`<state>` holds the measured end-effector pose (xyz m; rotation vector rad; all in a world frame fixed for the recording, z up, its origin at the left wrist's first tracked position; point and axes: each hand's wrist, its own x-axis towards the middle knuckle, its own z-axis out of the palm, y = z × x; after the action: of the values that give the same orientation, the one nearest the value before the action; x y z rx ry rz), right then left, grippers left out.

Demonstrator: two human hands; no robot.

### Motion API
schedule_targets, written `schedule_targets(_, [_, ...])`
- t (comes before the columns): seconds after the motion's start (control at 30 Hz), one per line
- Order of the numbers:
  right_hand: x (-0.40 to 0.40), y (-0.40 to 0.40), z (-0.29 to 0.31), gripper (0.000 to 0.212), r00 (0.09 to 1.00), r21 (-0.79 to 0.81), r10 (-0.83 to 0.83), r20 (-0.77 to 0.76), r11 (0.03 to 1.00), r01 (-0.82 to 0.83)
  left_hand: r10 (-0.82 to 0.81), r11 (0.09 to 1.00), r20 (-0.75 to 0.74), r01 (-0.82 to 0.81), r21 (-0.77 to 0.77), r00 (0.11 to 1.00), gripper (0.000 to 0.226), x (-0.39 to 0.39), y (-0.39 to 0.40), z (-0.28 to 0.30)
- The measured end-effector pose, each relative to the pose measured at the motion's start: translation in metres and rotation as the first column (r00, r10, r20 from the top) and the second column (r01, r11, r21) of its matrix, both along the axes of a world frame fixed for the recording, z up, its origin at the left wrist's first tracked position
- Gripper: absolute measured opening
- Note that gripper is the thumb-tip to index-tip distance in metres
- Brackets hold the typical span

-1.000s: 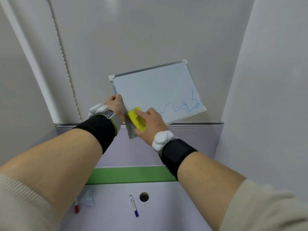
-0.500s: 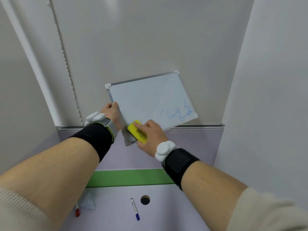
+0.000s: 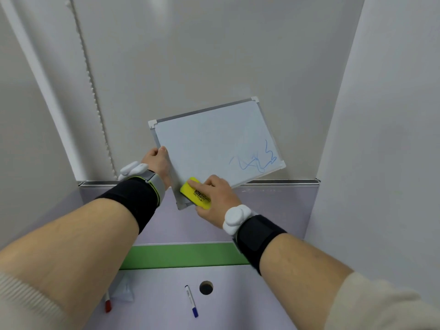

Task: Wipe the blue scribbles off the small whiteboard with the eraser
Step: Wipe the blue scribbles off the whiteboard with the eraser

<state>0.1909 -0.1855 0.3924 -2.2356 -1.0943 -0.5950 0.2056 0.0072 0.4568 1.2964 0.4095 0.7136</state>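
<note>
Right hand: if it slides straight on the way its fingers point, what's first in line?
Bare whiteboard surface first; the right hand, holding the eraser, points up-left. Blue scribbles lie off to the right.

An office cubicle – pale partition walls (image 3: 214, 55) enclose a lilac desk (image 3: 238, 306) with a cable hole (image 3: 206, 287) and markers (image 3: 191, 298).

Small whiteboard (image 3: 209, 148) sits tilted mid-frame, blue scribbles (image 3: 256, 159) still in its lower right corner, yellow eraser (image 3: 195, 192) on its bottom-left edge.
</note>
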Motion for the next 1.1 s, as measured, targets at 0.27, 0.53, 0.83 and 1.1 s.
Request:
schedule_targets(0.27, [0.063,-0.086,0.043,0.068,0.913,0.062,-0.391,-0.114,0.915,0.399,0.007,0.997,0.014,-0.006,-0.075,1.000,0.006,-0.011,0.019,-0.009])
schedule_targets(0.53, [0.025,-0.019,0.027,0.067,0.986,0.016,-0.153,-0.060,0.988,0.154,-0.030,0.999,-0.023,0.029,-0.032,0.999,0.013,-0.007,0.006,-0.015])
schedule_targets(0.83, [0.060,-0.100,0.049,0.068,0.897,0.030,-0.423,-0.125,0.902,0.430,-0.019,0.993,-0.012,0.018,-0.119,1.000,0.021,-0.017,0.027,-0.014])
schedule_targets(1.1, [0.034,-0.045,0.036,0.067,0.971,0.002,-0.234,-0.054,0.972,0.234,-0.042,0.992,-0.025,0.038,-0.118,0.999,0.018,-0.020,0.011,-0.010])
